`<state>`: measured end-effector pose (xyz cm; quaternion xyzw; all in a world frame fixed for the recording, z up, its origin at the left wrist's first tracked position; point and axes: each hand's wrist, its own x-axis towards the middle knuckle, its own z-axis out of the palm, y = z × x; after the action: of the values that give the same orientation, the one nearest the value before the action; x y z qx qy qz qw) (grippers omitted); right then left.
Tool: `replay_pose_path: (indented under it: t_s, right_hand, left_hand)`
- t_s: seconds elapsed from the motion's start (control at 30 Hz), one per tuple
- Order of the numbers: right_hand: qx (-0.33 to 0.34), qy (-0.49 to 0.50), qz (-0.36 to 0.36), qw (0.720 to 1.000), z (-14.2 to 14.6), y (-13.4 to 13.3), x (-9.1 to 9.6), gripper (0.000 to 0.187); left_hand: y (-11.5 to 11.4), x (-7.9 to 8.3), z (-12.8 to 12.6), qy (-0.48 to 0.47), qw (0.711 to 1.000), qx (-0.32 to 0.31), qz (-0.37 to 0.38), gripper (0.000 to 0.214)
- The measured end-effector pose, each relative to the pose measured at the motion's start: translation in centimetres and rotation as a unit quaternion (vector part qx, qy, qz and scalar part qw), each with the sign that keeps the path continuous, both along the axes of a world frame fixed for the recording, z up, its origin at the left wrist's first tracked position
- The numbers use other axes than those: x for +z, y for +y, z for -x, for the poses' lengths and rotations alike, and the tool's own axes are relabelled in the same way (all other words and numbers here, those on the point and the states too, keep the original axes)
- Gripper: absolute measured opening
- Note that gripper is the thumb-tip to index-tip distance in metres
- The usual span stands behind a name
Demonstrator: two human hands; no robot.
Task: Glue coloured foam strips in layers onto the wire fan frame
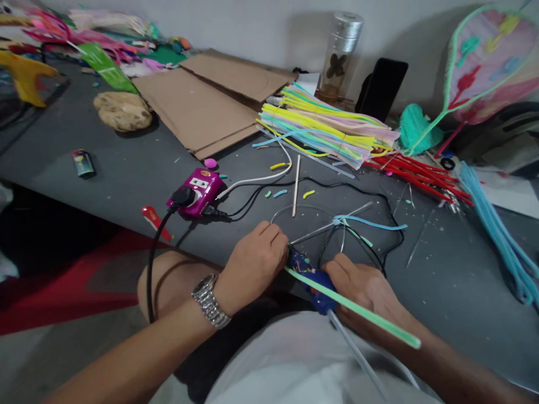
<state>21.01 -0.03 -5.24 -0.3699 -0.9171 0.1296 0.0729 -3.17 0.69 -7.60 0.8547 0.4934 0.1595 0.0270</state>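
Left hand: the left hand is clenched at the near edge of the bench, beside the glue gun; what it pinches is hidden by the fingers.

Right hand: the right hand is wrapped around the blue glitter-flecked glue gun, grasping it.

Piece: between the hands, a mint-green strip runs across the gun. Just ahead of them lie a wire hoop and thin metal rods, with a pale blue strip on them.

Risk: the left fingers sit close to the gun's front end, so hot glue could catch them. A black cord loops around the hoop and could snag it if pulled.

In the way: a clear glue stick juts from the gun toward the body; the cord crosses ahead of the hands.

Around: a magenta power strip lies ahead-left of the left hand. Farther ahead are bundled pastel strips and cardboard sheets. Red rods and blue strips lie ahead-right of the right hand.
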Motion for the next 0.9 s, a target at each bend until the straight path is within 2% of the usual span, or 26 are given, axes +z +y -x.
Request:
replay_pose_path:
  t_s: [0.13,0.43,0.67,0.77,0.9]
  right_hand:
    - [0.004,-0.01,-0.035,0.999,0.1,0.0,-0.3,0.018]
    - [0.03,-0.041,-0.031,0.998,0.2,0.2,0.5,0.017]
    - [0.033,-0.054,-0.085,0.994,-0.1,-0.2,-0.3,0.018]
    - [0.03,-0.029,-0.025,0.999,-0.5,0.3,0.5,0.016]
    - [-0.029,0.056,0.108,0.992,-1.1,1.7,2.2,0.018]
  left_hand:
    - [0.0,0.1,0.1,-0.01,1.0,0.0,0.005,0.018]
    - [-0.1,0.1,0.8,-0.093,0.995,-0.006,0.035,0.017]
    - [-0.3,-0.2,0.9,-0.122,0.991,0.016,0.045,0.012]
    - [-0.5,-0.1,0.8,-0.131,0.99,0.019,0.046,0.012]
    - [-0.5,0.1,0.7,-0.137,0.989,0.016,0.046,0.013]
